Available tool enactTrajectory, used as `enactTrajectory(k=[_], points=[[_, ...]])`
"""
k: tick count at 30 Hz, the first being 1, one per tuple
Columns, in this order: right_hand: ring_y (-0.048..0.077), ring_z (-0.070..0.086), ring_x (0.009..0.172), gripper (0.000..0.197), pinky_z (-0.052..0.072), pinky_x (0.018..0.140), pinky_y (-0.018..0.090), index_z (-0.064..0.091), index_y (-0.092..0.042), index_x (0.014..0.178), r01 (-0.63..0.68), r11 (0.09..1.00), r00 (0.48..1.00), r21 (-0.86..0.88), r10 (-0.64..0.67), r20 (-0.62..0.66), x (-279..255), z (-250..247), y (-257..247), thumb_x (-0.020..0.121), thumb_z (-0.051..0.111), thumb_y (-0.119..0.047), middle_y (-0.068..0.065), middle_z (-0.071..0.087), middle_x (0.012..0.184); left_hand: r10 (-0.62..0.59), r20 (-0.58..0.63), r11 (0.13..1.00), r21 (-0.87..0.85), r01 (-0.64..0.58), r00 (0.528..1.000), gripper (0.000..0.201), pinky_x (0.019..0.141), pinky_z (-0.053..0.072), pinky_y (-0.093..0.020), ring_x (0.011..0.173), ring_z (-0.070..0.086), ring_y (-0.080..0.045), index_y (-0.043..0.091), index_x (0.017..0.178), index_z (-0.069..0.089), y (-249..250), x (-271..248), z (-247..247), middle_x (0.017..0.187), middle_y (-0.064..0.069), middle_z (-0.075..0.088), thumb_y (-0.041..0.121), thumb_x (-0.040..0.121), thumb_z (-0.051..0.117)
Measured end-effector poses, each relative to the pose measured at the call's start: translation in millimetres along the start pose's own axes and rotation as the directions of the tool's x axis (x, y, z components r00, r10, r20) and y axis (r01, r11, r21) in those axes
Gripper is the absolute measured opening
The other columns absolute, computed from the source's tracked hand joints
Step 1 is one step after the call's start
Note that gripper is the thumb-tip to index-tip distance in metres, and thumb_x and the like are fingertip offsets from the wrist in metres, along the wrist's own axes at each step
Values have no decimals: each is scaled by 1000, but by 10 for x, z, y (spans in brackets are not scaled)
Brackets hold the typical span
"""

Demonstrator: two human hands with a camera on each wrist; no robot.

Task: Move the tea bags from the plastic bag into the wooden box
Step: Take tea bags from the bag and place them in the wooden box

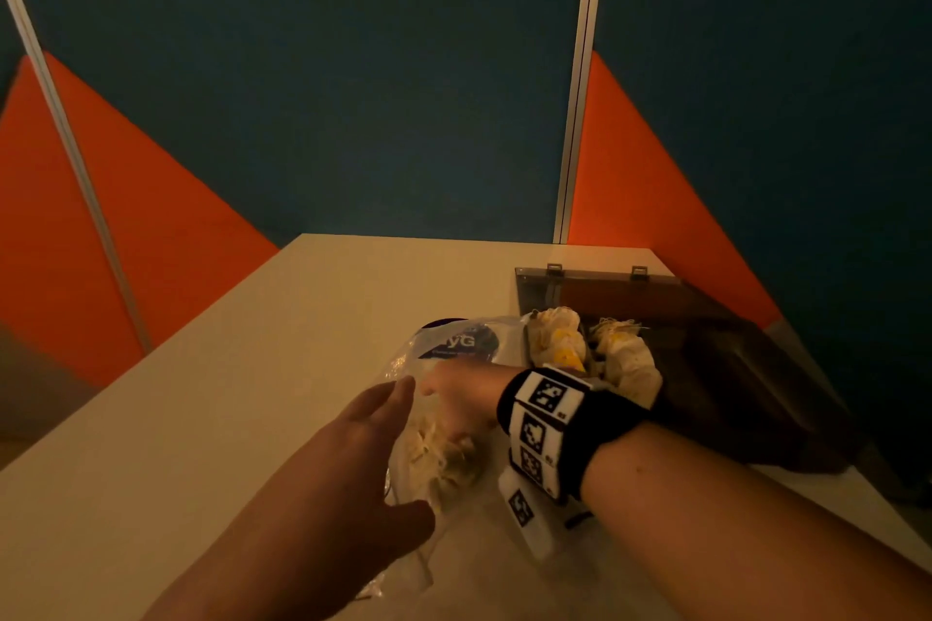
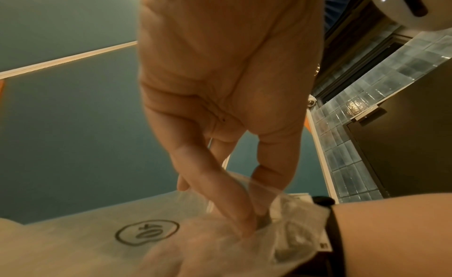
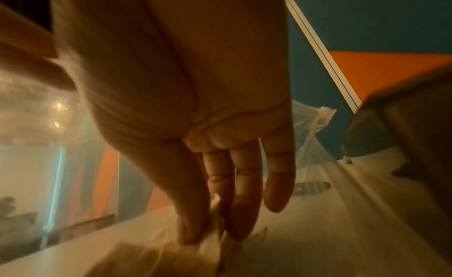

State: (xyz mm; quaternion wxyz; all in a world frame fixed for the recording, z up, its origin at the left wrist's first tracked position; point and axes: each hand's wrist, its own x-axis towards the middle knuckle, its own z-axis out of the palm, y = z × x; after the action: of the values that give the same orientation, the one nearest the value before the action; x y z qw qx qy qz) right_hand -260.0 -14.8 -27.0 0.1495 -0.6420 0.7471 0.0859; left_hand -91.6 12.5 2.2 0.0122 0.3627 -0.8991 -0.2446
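Head view: two tea bag heaps (image 1: 595, 348) boxed

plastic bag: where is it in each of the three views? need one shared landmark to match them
Head: plastic bag lower centre on the table, between both hands.
Left wrist: bottom centre, left hand pinching its edge.
Right wrist: surrounds the right hand, film at left and lower right.
Shared landmark: the white strip on the blue partition, seen in all three.

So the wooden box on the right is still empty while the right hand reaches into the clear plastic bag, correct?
Not empty: the head view shows white tea bags already in the dark wooden box. The right hand is indeed inside the clear plastic bag.
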Motion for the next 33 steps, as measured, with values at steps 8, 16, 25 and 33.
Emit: enactTrajectory(k=[8,16,25,33], points=[[30,65,93,20,55,83,38,71,-1,98,10,991,990,133,9,-141,10,94,47,85,61,-12,14,71,99,-6,8,1000,4,6,1000,98,61,45,-13,68,51,-12,35,144,-4,-25,14,11,153,22,0,33,76,66],[12,57,67,23,54,64,26,59,-19,64,137,855,873,501,135,-469,-287,-65,286,78,70,-3,-3,59,73,-9,-16,1000,-30,9,1000,98,70,48,-15,81,51,-8,36,144,-4,-53,38,4,153,20,1,32,76,67],[26,64,75,31,59,58,32,59,-15,79,154,725,760,671,347,-550,-1046,-534,1154,74,66,14,12,61,88,-39,3,999,-5,39,999,98,58,52,-14,62,60,-7,39,143,-4,-14,45,19,153,21,-2,34,76,68],[19,67,91,19,58,80,32,75,-17,79,-237,896,915,376,336,-224,-1033,-122,1706,83,64,-2,-3,68,96,-31,-2,999,18,31,1000,97,61,52,-12,60,63,6,39,143,-3,25,54,39,153,21,0,35,77,67]])
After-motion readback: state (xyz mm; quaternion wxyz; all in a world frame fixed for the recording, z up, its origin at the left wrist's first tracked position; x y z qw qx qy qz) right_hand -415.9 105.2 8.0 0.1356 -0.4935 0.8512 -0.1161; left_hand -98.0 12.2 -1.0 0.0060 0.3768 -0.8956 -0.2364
